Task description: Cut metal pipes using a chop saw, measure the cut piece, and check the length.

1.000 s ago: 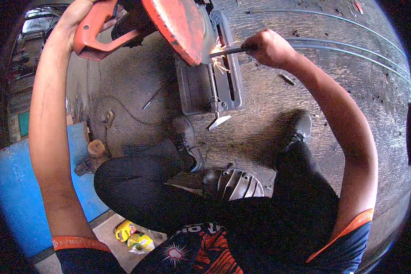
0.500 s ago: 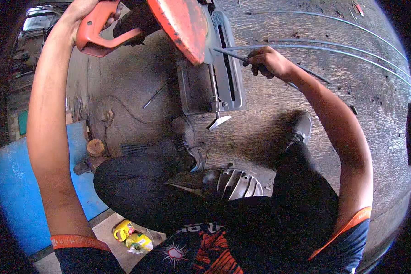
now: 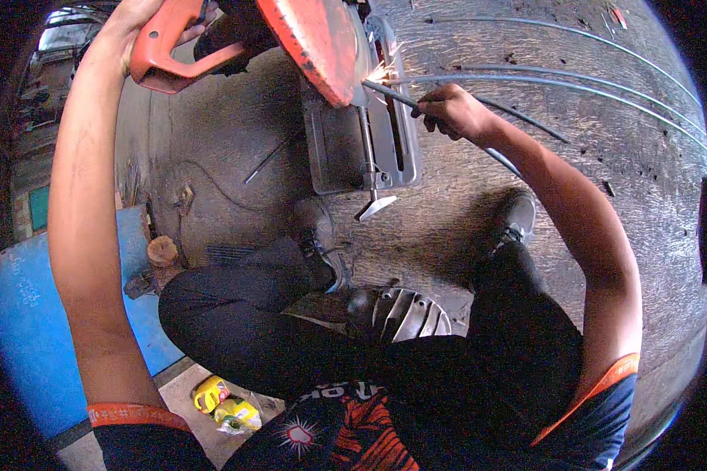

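Note:
At the upper left, my left hand (image 3: 137, 25) is wrapped round the orange handle (image 3: 159, 56) of a cut-off saw. The saw's red, scuffed blade guard (image 3: 313, 49) hangs over a grey metal base (image 3: 339, 161) with a screw clamp (image 3: 369, 149). My right hand (image 3: 454, 112) is closed round a thin dark metal rod (image 3: 391, 95). The rod's left end meets the cutting disc (image 3: 359, 93) beside the guard. Bright sparks (image 3: 383, 72) fly from that contact. Behind my right wrist, the rod's other end (image 3: 503, 161) comes out.
Long metal rods (image 3: 573, 82) lie on the floor at the right, near a short dark rod (image 3: 526, 122). A thin rod (image 3: 269, 161) and a cable (image 3: 212, 177) lie left of the base. A blue panel (image 3: 35, 314), a wood block (image 3: 163, 251) and a finned metal part (image 3: 411, 315) are nearby.
Sparks have appeared where the rod meets the disc. My right hand has shifted slightly left and down with the rod. My left hand stays on the handle.

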Motion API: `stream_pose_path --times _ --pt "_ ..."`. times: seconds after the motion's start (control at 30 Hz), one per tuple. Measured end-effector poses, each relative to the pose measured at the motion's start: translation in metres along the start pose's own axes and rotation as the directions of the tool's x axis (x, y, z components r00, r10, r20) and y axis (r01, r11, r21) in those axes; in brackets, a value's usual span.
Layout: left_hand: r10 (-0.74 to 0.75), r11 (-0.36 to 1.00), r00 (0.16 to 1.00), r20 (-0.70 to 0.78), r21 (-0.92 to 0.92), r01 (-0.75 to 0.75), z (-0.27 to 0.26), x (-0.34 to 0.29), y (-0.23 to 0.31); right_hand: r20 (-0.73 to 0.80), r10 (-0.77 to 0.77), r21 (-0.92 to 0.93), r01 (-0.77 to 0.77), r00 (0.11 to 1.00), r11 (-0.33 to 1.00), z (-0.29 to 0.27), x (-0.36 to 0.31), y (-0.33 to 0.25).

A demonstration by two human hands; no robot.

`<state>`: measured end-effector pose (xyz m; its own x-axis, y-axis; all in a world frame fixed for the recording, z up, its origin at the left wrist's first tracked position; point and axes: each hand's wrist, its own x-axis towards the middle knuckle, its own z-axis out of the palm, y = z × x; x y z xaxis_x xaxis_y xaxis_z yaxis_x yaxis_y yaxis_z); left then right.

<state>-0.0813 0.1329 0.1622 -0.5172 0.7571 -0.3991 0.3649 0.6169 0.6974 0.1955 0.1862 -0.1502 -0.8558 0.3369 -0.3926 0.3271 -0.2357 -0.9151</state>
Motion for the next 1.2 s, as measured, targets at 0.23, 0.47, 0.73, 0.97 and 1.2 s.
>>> stream_pose_path --times 0.23,0.47,0.73,0.97,1.2 --pt "-0.011 1.0 1.0 0.021 0.013 0.011 -0.001 0.001 0.001 -0.111 -0.108 -0.235 0.08 0.988 0.969 0.0 0.001 0.001" --pt "-0.019 1.0 1.0 -0.014 0.016 0.019 0.006 -0.004 0.002 0.006 -0.413 -0.672 0.309 0.911 0.673 -0.016 0.011 0.009" --pt "-0.028 0.998 0.999 -0.037 0.063 0.03 0.009 -0.007 0.004 0.006 -0.519 -0.852 0.276 0.855 0.444 -0.029 0.014 -0.009" --pt "-0.02 0.999 0.995 -0.094 0.028 0.023 0.016 -0.012 0.006 0.043 -0.608 -0.929 0.255 0.793 0.268 -0.034 0.018 -0.026" --pt "-0.015 0.997 0.999 -0.043 0.073 0.018 0.006 -0.007 0.003 0.062 -0.637 -0.954 0.234 0.768 0.19 -0.035 0.016 -0.039"
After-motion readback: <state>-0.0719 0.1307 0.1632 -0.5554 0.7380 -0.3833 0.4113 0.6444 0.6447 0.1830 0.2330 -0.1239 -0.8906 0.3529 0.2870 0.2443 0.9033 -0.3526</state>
